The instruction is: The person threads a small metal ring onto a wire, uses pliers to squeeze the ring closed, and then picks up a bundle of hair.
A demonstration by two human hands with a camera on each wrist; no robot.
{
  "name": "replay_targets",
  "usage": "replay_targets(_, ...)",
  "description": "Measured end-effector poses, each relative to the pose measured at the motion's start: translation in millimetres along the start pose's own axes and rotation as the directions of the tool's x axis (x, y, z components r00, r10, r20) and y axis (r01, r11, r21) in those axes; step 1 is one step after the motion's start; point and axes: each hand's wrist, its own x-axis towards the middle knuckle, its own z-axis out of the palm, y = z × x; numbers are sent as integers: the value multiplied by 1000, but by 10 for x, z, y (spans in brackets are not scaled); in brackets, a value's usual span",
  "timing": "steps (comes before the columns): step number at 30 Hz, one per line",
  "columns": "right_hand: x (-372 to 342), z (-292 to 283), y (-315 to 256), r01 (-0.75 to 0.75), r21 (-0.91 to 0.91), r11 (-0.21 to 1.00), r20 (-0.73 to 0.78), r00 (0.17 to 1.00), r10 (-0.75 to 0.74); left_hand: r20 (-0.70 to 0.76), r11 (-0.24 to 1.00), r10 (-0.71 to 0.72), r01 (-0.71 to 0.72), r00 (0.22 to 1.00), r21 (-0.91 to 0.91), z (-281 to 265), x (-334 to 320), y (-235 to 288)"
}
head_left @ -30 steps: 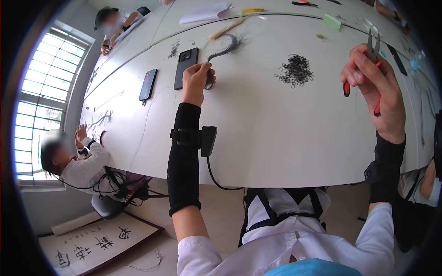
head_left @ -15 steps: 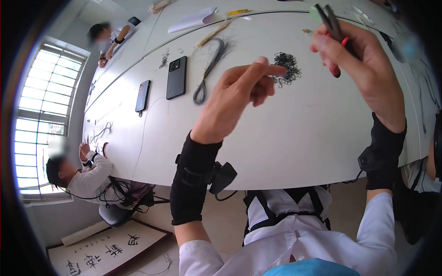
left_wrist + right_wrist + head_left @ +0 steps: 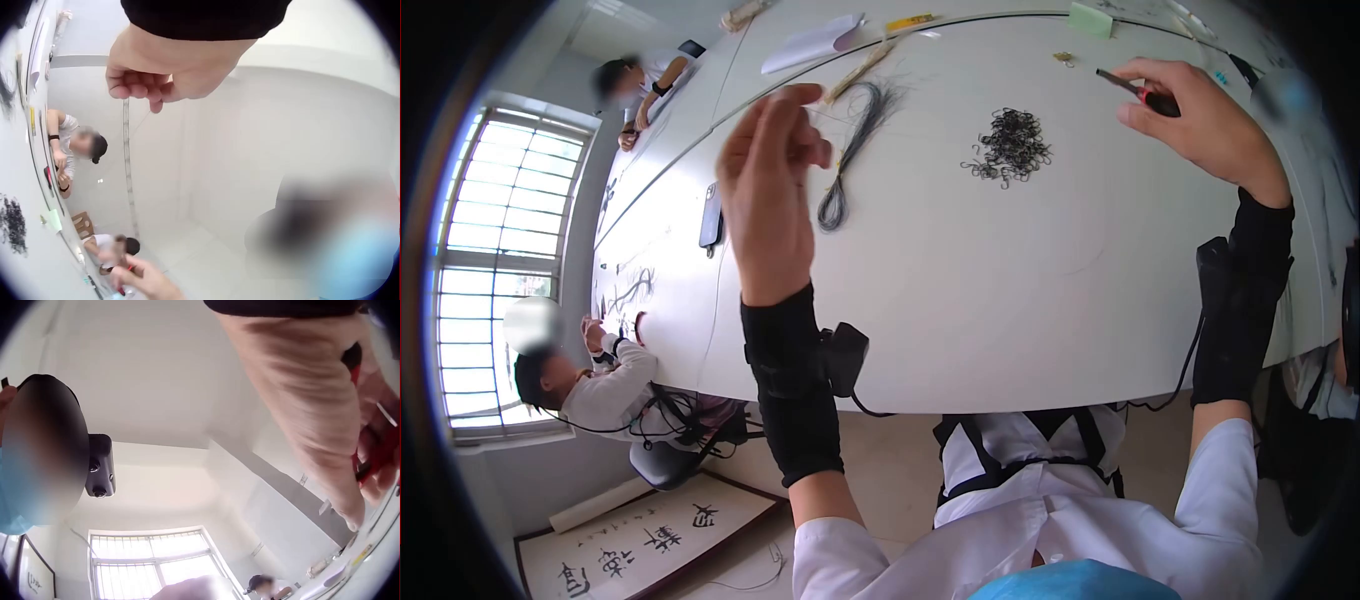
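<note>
My left hand [image 3: 772, 190] is raised over the left part of the table [image 3: 960, 310], thumb and index finger together and the other fingers curled. A faint thin strand [image 3: 832, 119] shows by its fingertips. Just right of it lies a tied, looped bundle of thin grey wire [image 3: 836, 195], its far end fanned out. My right hand [image 3: 1200, 120] grips needle-nose pliers [image 3: 1122, 82] with red and black handles, their tips pointing left. Between the hands sits a heap of small dark bent wire pieces [image 3: 1012, 148]. In the left wrist view the left hand [image 3: 169, 69] has curled fingers.
A phone [image 3: 711, 218] lies at the left. Farther back are a pale bundle [image 3: 860, 72], white paper [image 3: 815, 45], a yellow item [image 3: 912, 21] and a green note [image 3: 1090, 20]. Other people [image 3: 600, 385] sit at the table's left side and far left corner.
My left hand has let go of the wire bundle, swung right toward the pliers, then back left and up, now covering the dark phone. The pliers have turned from upright to pointing left.
</note>
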Motion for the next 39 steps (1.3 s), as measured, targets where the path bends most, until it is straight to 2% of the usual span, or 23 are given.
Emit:
replay_targets(1,28,-35,-89,-65,142,988,17,998,63,56,991,-46,38,997,127,158,-87,-53)
replay_targets(3,122,-143,-439,-196,399,896,71,981,183,126,963,-60,24,990,270,484,-213,-188)
replay_targets(4,136,57,-520,-29,536,844,-51,996,67,139,950,-23,-21,990,312,601,-246,-268)
replay_targets(5,163,205,-530,-13,612,791,-28,999,38,158,932,12,-69,987,356,701,-269,-332)
replay_targets(7,183,321,-752,-117,680,724,124,991,44,161,921,63,-119,985,370,843,-287,-361)
replay_targets(9,209,412,-794,-110,684,722,111,993,46,168,890,142,-200,976,410,893,-307,-378)
replay_targets(10,221,444,-805,-105,686,720,106,993,43,211,840,115,-209,971,501,872,-320,-348)
replay_targets(13,208,492,-809,-89,731,677,55,996,71,174,892,112,-176,978,416,910,-334,-384)
replay_targets(16,202,495,-832,-58,810,584,31,998,56,174,911,108,-167,979,376,946,-353,-414)
replay_targets(19,184,514,-844,-87,875,475,27,991,130,174,915,84,-145,981,376,972,-360,-394)
replay_targets(22,178,434,-812,-187,740,646,122,982,145,147,905,98,-149,984,399,983,-344,-379)
replay_targets(25,178,443,-827,-90,774,627,80,996,43,165,931,95,-146,982,336,1008,-341,-394)
replay_targets(28,185,436,-784,-82,759,646,79,996,33,174,929,58,-116,983,350,1009,-340,-362)
replay_targets(32,132,256,-736,16,838,545,-39,999,30,184,929,57,-120,981,350,919,-283,-437)
replay_targets(33,98,150,-776,-58,842,537,-74,972,222,165,922,72,-129,984,366,860,-223,-526)
replay_targets(34,97,9,-660,20,856,517,-109,984,143,145,914,86,-136,986,382,795,-162,-636)
replay_targets(35,65,-135,-496,95,867,489,-144,988,63,194,846,111,-195,975,496,716,-97,-804)
replay_targets(37,-67,-364,-419,190,855,482,-262,961,86,291,656,145,-312,946,687,547,28,-1183)
replay_targets(38,-151,-421,-500,249,843,476,-294,956,20,319,636,128,-324,939,701,531,39,-1302)
replay_targets(39,-180,-459,-474,285,788,546,-349,937,13,345,614,107,-336,932,714,557,38,-1392)
